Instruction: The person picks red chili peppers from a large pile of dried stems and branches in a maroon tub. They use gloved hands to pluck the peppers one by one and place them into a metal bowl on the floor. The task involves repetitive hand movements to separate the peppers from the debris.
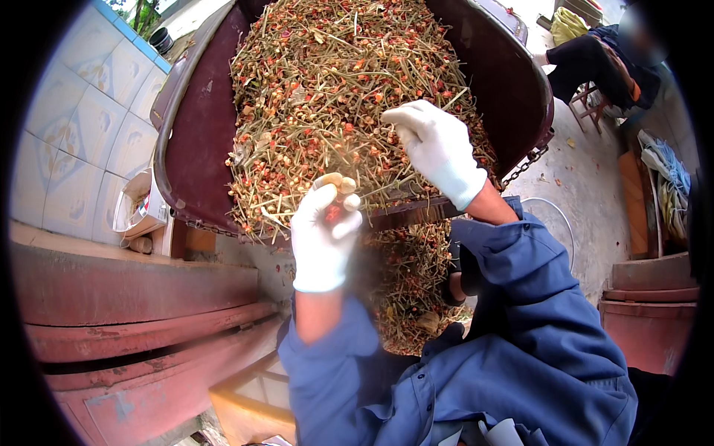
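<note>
A dark red cart bed [198, 139] is heaped with dried stems mixed with small red and orange pieces [340, 83], perhaps chili stalks. My left hand [329, 228], in a white glove with yellowed fingertips, is raised palm up over the near edge of the heap, fingers curled around a few small red pieces [333, 213]. My right hand [432, 142], gloved in white too, is over the right part of the heap, its fingers bent downward; whether anything is between them cannot be told. More of the same stems [413, 290] lie in a pile below the cart's near edge.
A chain [524, 164] hangs at the cart's right corner. At the left are a tiled wall [83, 139], a white open container [139, 209] and a red ledge [139, 284]. A yellow-framed box [251, 396] stands low at the left. Another person [591, 67] sits at the upper right.
</note>
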Demonstrator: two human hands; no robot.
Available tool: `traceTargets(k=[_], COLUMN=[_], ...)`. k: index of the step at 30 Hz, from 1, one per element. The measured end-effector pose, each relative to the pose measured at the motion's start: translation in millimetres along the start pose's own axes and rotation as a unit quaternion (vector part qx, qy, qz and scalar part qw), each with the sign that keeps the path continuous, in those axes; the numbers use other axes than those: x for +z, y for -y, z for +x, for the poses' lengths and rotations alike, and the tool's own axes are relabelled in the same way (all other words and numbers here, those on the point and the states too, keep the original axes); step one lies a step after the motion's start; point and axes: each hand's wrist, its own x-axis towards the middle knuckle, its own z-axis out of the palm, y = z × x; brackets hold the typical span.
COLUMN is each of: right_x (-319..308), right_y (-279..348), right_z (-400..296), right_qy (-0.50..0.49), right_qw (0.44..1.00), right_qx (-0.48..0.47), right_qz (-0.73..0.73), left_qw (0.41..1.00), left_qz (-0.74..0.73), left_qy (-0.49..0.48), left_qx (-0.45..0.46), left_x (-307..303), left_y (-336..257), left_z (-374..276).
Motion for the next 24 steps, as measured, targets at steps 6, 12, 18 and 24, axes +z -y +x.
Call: traceTargets(k=[6, 12, 18, 24], right_x=[-6.5, -2.4, -4.5, -11.7], right_y=[-70.7, -84.0, -84.3, -79.1], right_z=[32.0, 31.3, 28.7, 20.4], right_qy=[-0.036, 0.114, 0.117, 0.147], right_qw=[0.974, 0.932, 0.948, 0.958], right_qx=[0.117, 0.221, 0.253, 0.219], right_qz=[-0.191, -0.264, -0.152, -0.116], left_qw=[0.999, 1.0, 0.999, 0.999], left_qz=[-0.025, -0.01, 0.007, -0.002], left_qy=[0.032, -0.01, -0.004, -0.006], left_qx=[-0.034, -0.016, -0.031, -0.039], left_x=[-5.5, -0.9, 1.2, 4.7], left_y=[-6.6, -11.7, -8.5, -5.2], left_z=[1.5, -3.6, -3.2, -0.5])
